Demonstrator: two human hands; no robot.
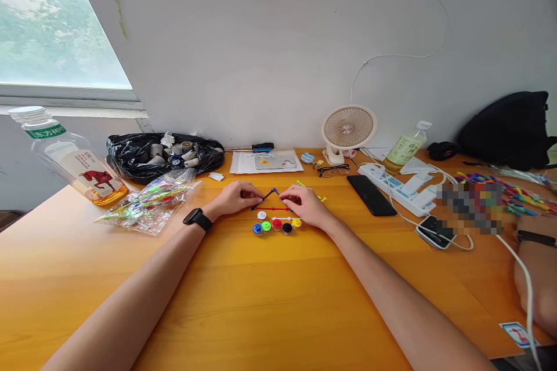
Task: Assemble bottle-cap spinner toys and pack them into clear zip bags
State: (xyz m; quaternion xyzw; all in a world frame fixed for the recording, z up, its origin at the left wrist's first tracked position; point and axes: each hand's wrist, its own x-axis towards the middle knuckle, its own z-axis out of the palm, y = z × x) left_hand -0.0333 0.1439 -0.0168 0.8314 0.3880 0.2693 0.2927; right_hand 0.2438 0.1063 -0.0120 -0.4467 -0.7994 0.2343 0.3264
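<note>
On the table, my left hand (237,197) is closed, thumb and fingertips pinching a thin black plastic arrow (265,197) that lies at a slant. Opposite it, my right hand (304,204) pinches a blue plastic arrow (276,192), mostly hidden by the fingers. The two pieces slope towards each other at the top. Below them lies a red arrow (272,208), flat and crosswise. A white arrow (282,219) rests nearer me, beside small round knobs: white (261,216), blue (258,229), green (266,226), red (277,224), black (287,228) and yellow (296,222). Yellow-green sticks (322,198) lie behind my right hand.
Left stand a large drink bottle (82,165), a clear bag of coloured pieces (152,203) and a black plastic bag (119,156). Right are a fan (349,127), glasses (333,171), a phone (371,195), a power strip (398,188) with cables, and another person's arm (537,266).
</note>
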